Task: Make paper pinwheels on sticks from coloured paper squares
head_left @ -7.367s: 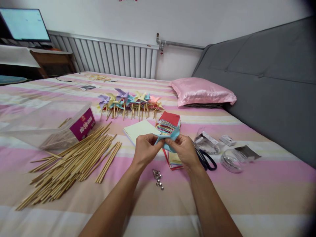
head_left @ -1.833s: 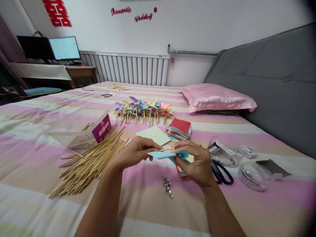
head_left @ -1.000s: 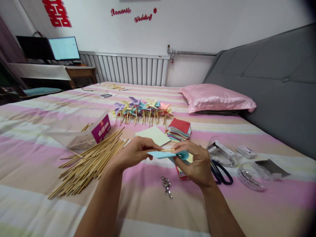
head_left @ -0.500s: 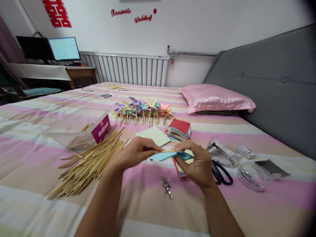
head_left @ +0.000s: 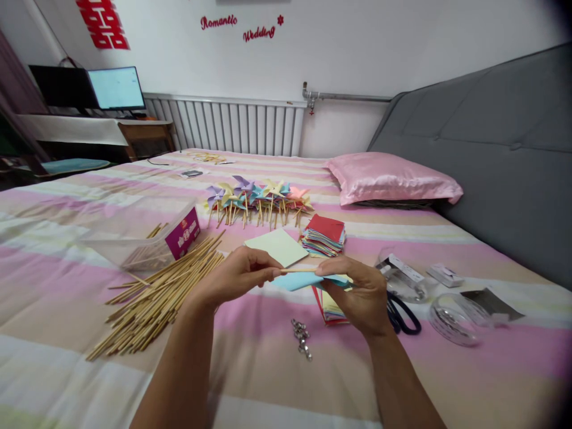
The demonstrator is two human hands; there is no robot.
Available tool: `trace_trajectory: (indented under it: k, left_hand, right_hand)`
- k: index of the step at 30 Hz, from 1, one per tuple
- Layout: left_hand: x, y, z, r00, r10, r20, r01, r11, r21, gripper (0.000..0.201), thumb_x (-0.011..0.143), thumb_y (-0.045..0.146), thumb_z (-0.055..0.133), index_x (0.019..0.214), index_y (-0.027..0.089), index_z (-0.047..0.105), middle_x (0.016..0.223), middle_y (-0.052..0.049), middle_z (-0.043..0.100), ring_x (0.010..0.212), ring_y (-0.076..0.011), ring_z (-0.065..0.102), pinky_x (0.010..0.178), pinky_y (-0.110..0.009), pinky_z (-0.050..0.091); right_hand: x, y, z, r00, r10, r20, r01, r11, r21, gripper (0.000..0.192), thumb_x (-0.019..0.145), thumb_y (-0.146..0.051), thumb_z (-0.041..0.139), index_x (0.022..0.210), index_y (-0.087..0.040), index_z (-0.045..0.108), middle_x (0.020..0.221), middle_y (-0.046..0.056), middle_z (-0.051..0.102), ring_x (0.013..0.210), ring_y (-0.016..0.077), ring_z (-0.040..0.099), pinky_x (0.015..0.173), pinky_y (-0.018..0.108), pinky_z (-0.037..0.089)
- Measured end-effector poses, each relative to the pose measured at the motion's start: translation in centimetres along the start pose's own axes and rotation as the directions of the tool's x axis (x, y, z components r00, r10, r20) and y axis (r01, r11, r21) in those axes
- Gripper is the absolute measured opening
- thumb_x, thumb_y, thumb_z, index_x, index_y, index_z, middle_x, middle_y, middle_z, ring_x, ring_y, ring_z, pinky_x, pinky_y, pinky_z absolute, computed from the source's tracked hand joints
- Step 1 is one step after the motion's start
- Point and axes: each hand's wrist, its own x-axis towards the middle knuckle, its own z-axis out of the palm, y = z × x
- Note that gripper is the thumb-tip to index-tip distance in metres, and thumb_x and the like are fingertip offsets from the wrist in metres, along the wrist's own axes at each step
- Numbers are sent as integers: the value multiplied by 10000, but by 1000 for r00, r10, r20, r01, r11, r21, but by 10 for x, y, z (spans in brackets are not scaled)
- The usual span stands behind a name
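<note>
Just two hands (head_left: 241, 279), one stick (head_left: 298, 270), one pinwheel (head_left: 298, 280)

White wall (head_left: 402, 42), radiator (head_left: 232, 125), grey headboard (head_left: 491, 149)

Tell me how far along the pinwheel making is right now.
Done: a row of finished pinwheels lies up the bed. In hand: the left hand holds a wooden stick against the blue paper gripped by the right hand. Left: a pile of sticks, stacked paper squares and loose pins.
</note>
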Motion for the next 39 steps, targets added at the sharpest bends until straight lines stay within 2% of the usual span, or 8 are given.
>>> trace_trajectory:
  k: [4, 9, 15, 21, 25, 32, 35, 39]
  left_hand:
    - [1, -3, 0, 998, 14, -69, -17, 999, -40, 275, 803, 360, 586, 813, 104, 686, 659, -32, 606, 586, -94, 470, 515, -206, 348]
    - [4, -5, 0, 978, 17, -209, -34, 996, -80, 231, 778, 321, 622, 813, 103, 692, 721, -54, 647, 641, -108, 513, 557, -216, 376]
    - [5, -3, 5, 991, -11, -136, -16, 981, -195, 208, 760, 301, 646, 765, 95, 679, 644, -39, 622, 579, -96, 498, 520, -210, 363]
    - [6, -5, 9, 991, 8, -130, -38, 972, -230, 220, 754, 315, 656, 787, 101, 691, 702, -67, 657, 620, -123, 551, 547, -228, 402]
    - [7, -3, 11, 987, 4, -158, -33, 983, -179, 206, 748, 300, 657, 804, 110, 711, 766, -90, 696, 687, -160, 609, 600, -253, 456]
    - [6, 1, 8, 972, -66, -227, 36, 991, -132, 143, 670, 220, 707, 783, 135, 728, 751, -69, 715, 684, -164, 641, 607, -242, 482]
    - [3, -3, 1, 934, -153, -324, 71, 965, -251, 161, 626, 233, 755, 752, 136, 730, 669, -52, 701, 606, -129, 615, 555, -211, 461]
    - [5, -6, -1, 891, -218, -397, -36, 840, -542, 176, 570, 206, 803, 715, 148, 722, 587, -16, 668, 554, -88, 583, 513, -169, 423]
  right_hand:
    - [0, 1, -1, 1000, 19, -8, -19, 999, 33, 154, 730, -98, 684, 806, -233, 691, 767, 11, 707, 725, 173, 659, 689, 319, 544]
    - [-1, 2, 1, 999, 39, 12, -40, 997, 67, 209, 713, -56, 676, 804, -243, 695, 767, -3, 709, 729, 166, 659, 684, 299, 541]
    - [-1, 2, 4, 1000, 26, -16, -25, 996, 81, 199, 729, -68, 669, 810, -247, 696, 784, 1, 696, 762, 171, 655, 708, 308, 528]
    - [-2, 2, 5, 995, 10, -96, -14, 999, -45, 184, 705, -102, 716, 794, -263, 709, 873, 11, 620, 821, 156, 616, 724, 292, 501]
    - [-2, 2, 7, 996, 11, -85, -12, 1000, -17, 196, 716, -84, 702, 808, -257, 706, 926, 24, 664, 891, 179, 633, 799, 331, 502]
    - [-2, 4, 6, 995, 53, -88, -52, 999, 15, 220, 717, -47, 685, 807, -246, 708, 818, -3, 704, 788, 163, 660, 742, 308, 526]
    - [-2, 5, 3, 989, 76, -129, -73, 997, 28, 207, 718, -55, 686, 793, -247, 708, 817, -7, 706, 786, 163, 656, 738, 311, 527]
    - [-1, 5, 1, 980, 106, -168, -95, 993, 72, 171, 724, -81, 690, 773, -244, 705, 807, -7, 705, 795, 166, 650, 744, 319, 525]
